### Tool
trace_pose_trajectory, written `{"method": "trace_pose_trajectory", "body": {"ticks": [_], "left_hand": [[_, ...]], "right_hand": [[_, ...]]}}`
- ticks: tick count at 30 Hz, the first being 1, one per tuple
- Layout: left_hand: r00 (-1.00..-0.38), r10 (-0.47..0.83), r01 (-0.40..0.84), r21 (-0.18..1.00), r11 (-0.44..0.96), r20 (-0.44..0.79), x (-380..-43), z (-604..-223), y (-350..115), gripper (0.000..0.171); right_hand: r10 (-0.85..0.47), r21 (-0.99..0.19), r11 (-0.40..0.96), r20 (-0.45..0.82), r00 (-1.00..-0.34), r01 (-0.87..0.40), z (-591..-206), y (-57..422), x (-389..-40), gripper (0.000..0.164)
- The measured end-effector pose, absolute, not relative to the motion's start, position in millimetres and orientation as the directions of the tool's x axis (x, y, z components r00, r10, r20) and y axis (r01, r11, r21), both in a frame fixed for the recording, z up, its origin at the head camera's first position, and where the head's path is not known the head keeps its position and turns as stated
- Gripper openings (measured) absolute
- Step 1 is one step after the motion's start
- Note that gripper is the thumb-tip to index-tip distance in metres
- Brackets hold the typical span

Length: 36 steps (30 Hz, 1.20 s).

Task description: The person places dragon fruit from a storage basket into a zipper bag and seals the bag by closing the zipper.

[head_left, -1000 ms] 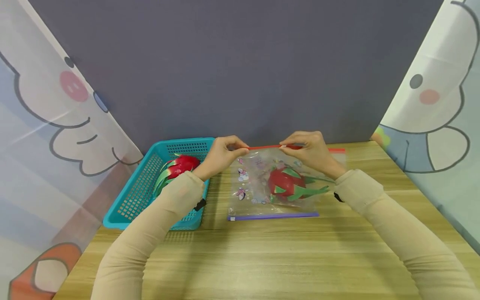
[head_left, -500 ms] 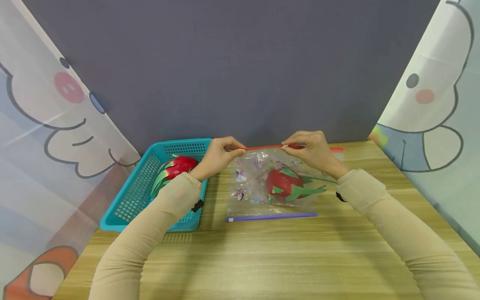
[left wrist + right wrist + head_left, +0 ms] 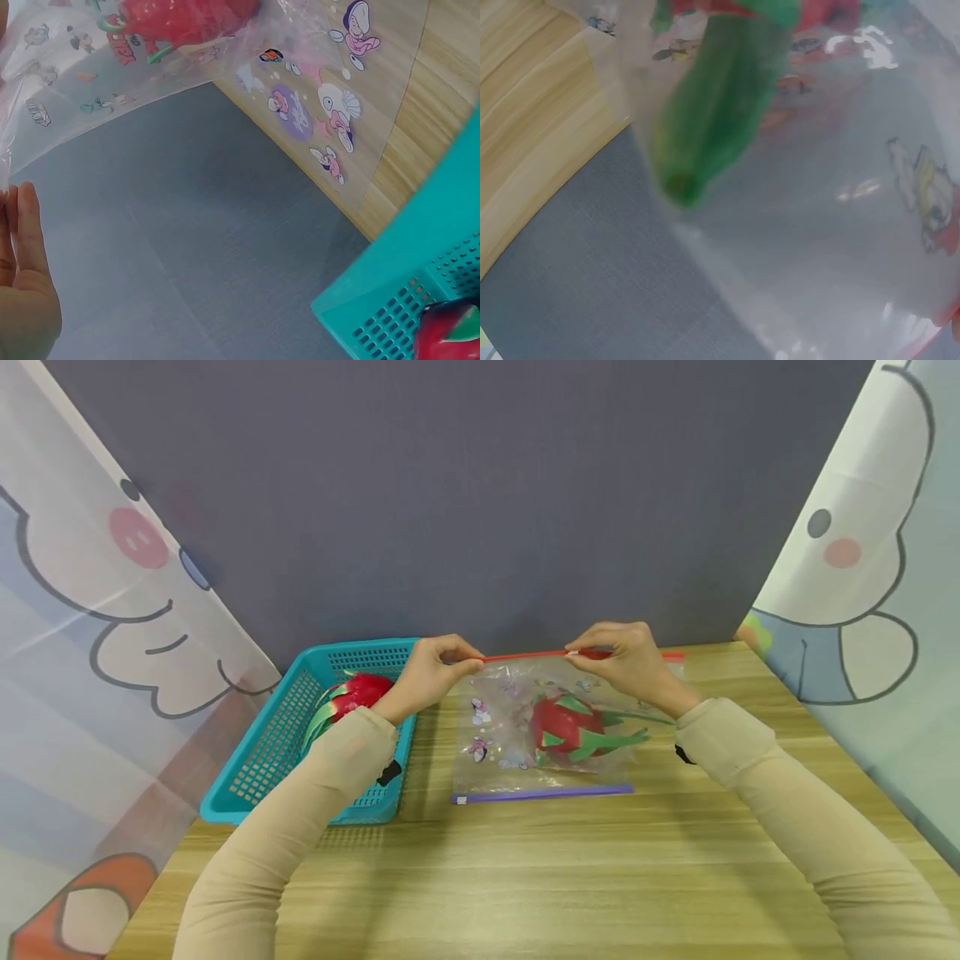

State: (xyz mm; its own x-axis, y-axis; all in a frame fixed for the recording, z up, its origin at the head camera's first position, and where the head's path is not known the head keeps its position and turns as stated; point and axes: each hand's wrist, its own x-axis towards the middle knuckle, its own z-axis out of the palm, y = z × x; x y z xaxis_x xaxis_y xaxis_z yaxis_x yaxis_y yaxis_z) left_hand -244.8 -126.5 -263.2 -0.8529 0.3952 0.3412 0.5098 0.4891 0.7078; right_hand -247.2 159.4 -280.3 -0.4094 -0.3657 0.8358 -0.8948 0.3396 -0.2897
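My left hand (image 3: 429, 675) pinches the red zip strip (image 3: 525, 656) along the top of a clear printed zip bag (image 3: 495, 693). My right hand (image 3: 626, 662) pinches the same strip further right, at its small white slider (image 3: 573, 652). Inside this bag lies a red dragon fruit (image 3: 568, 723) with long green leaves, also seen through the film in the left wrist view. A purple-zipped clear bag (image 3: 540, 794) lies flat on the table at the near side, overlapping the red-zipped one in view. In the right wrist view a green leaf (image 3: 716, 112) shows through the plastic.
Left of the bags stands a teal perforated basket (image 3: 247, 760) with another dragon fruit (image 3: 358, 692) in it, partly behind my left arm. A grey panel (image 3: 480, 510) rises behind the wooden table (image 3: 525, 877), and printed curtains (image 3: 75, 610) hang at both sides.
My right hand has slid slightly right along the red strip with the slider. My left hand has shifted slightly left, so the gap between the hands is wider.
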Motion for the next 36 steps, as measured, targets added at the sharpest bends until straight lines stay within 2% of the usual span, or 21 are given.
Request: {"method": "trace_pose_trajectory", "body": {"ticks": [23, 25, 32, 36], "left_hand": [[-0.885, 0.348, 0.454, 0.745, 0.489, 0.311, -246, -259, -133, 0.013], [-0.883, 0.349, 0.457, 0.739, 0.494, 0.313, -239, -252, -130, 0.013], [-0.871, 0.363, 0.479, 0.731, 0.486, 0.33, -250, -261, -136, 0.013], [-0.874, 0.366, 0.472, 0.732, 0.49, 0.319, -251, -263, -139, 0.015]], "right_hand": [[-0.374, -0.277, 0.329, 0.84, -0.394, -0.903, -277, 166, -249, 0.013], [-0.372, -0.273, 0.336, 0.841, -0.393, -0.901, -277, 167, -249, 0.013], [-0.377, -0.281, 0.355, 0.829, -0.412, -0.891, -277, 172, -249, 0.013], [-0.376, -0.257, 0.362, 0.839, -0.392, -0.896, -279, 175, -250, 0.014]]}}
